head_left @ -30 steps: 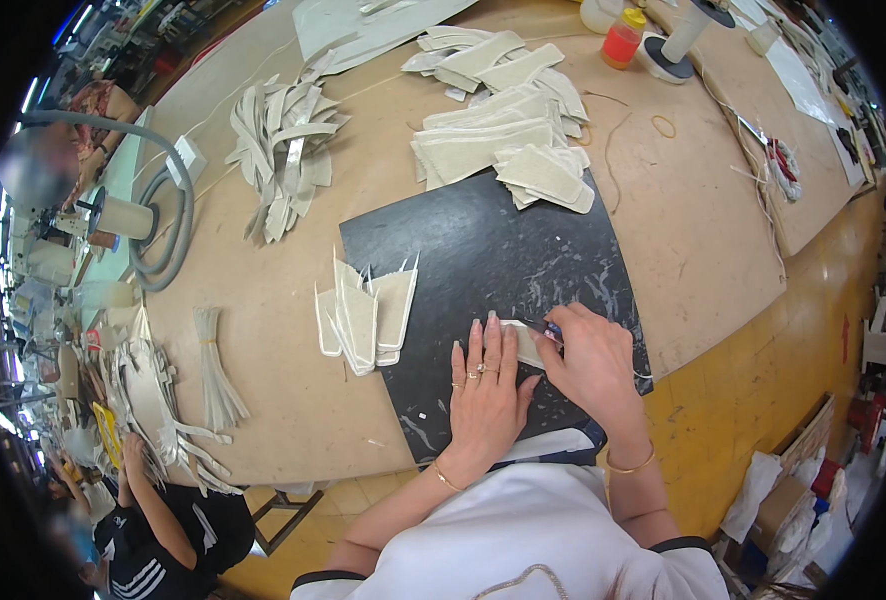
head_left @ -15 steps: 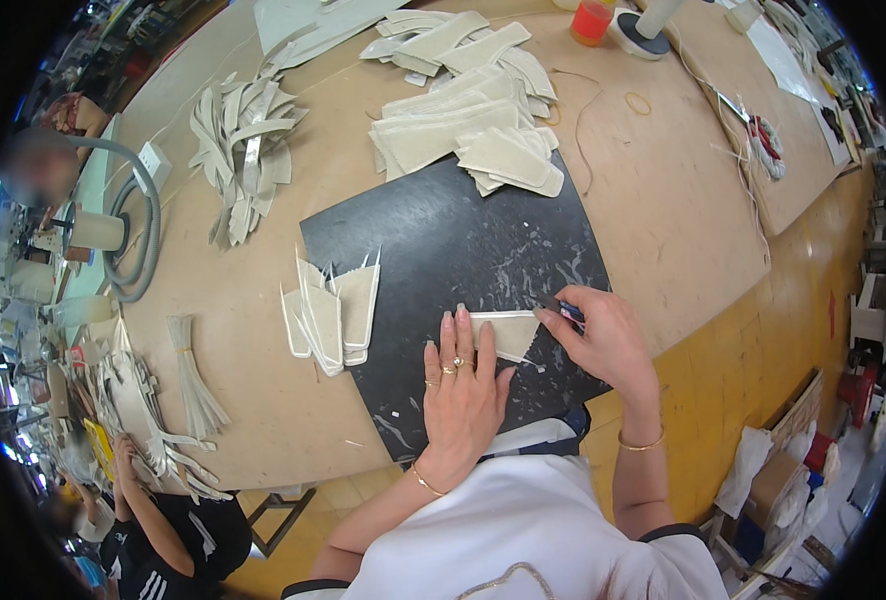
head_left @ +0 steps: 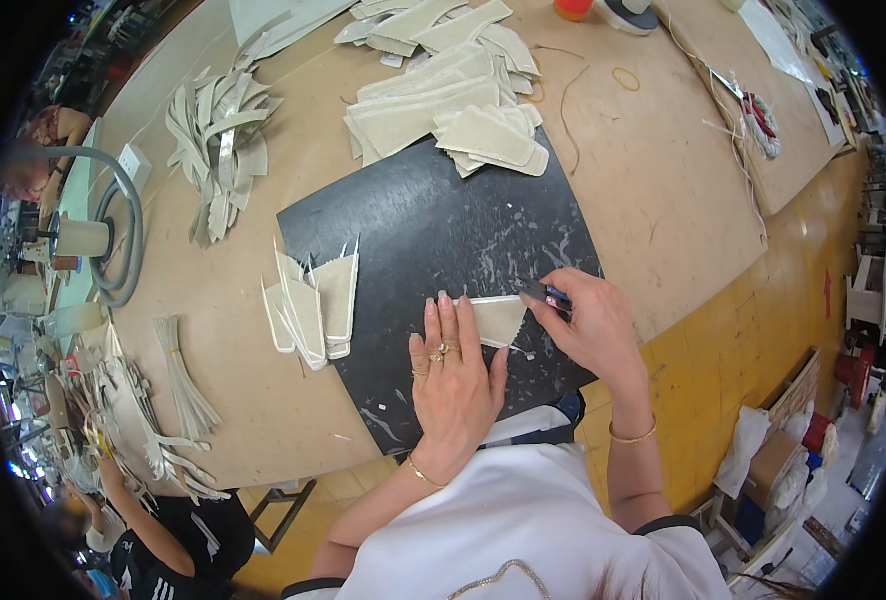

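Observation:
A beige tapered piece with white edging (head_left: 496,321) lies on a black cutting mat (head_left: 393,235). My left hand (head_left: 453,385) rests flat on it, fingers stretched out, covering its left part. The piece's right end is zigzag-edged. At that end my right hand (head_left: 593,325) is closed around a small dark-handled tool (head_left: 557,298); its working tip is hidden by the fingers. A thin white strip end and small scraps lie beside the zigzag edge. Left of my hands, several similar edged pieces (head_left: 308,305) with pointed white tails lie partly over the mat's left edge.
Stacked beige pieces (head_left: 423,105) overlap the mat's far edge. A loose pile of strips (head_left: 225,150) lies far left, a tied bundle (head_left: 183,380) nearer. Red-handled scissors (head_left: 760,125) lie far right. A grey hose (head_left: 135,235) curves at left, near a co-worker's arm (head_left: 138,510).
The whole view has shifted slightly, so the table things sit further left and up. My left thumb has come up to the piece's lower edge. The co-worker's hand at left has moved.

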The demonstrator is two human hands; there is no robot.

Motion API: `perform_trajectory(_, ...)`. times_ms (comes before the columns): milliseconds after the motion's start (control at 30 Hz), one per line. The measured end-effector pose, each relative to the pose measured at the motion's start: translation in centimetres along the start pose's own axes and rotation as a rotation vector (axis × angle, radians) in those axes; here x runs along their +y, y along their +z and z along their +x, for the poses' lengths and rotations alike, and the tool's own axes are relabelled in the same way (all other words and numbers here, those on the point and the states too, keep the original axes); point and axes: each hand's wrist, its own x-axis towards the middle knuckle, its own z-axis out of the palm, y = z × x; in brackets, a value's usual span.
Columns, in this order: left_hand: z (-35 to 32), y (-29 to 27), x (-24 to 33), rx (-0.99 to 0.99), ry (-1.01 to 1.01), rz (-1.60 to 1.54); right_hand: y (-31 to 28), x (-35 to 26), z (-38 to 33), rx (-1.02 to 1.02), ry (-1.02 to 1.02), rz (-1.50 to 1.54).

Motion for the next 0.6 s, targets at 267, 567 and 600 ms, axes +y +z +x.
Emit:
perform_trajectory(267,-0.1,0.5,0.4,0.002,-0.006,0.111,0.0,0.0,0.1,-0.027,0.003,-0.009)
perform_trajectory(567,0.1,1.1,1.1,-0.001,0.007,0.167,0.0,-0.2,0.1,-0.019,0.001,-0.043)
perform_trajectory(600,0.1,1.2,1.4,0.001,0.004,0.178,0.0,-0.2,0.1,-0.028,0.015,-0.048)
